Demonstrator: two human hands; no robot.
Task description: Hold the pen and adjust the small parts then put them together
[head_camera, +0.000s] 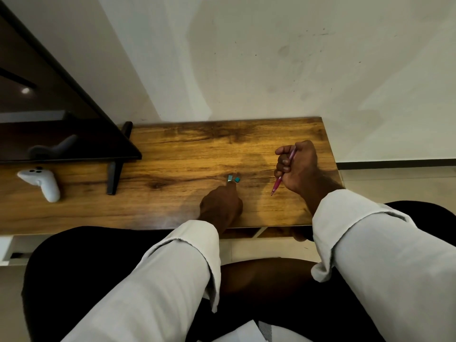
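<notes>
Wooden desktop [187, 149], warm brown grain, set against a pale, scuffed wall [246, 58]; tiled floor visible past its 3 o'clock end.

Item 1: right hand [297, 166], toward 3 o'clock on the desk. Fingers clenched in a fist round a pink pen [281, 176]; the pen runs through the fist, its tip pointing down toward 7 o'clock and lying at or just above the wood. White sleeve [370, 243] cuffed back at the wrist.

Item 2: left hand [220, 206], near the desk's front edge at centre. Fingers drawn together, one fingertip extended toward 12 o'clock and touching a small teal piece [230, 178]. Whether the tip pinches it or merely presses it cannot be told. White sleeve also turned back.

Item 3: second small teal piece [237, 179], lying on the wood just beside the first, at its 3 o'clock. Well apart from the pen.

Item 4: white game controller [40, 181], resting on the desk toward 9 o'clock, grips pointing toward 5 o'clock.

Item 5: dark monitor [49, 95] on a black stand [114, 177], occupying the 10 o'clock corner; the controller's reflection shows in its glass.

Item 6: black seat or garment below the desk edge, at 6 o'clock, beneath both forearms.
</notes>
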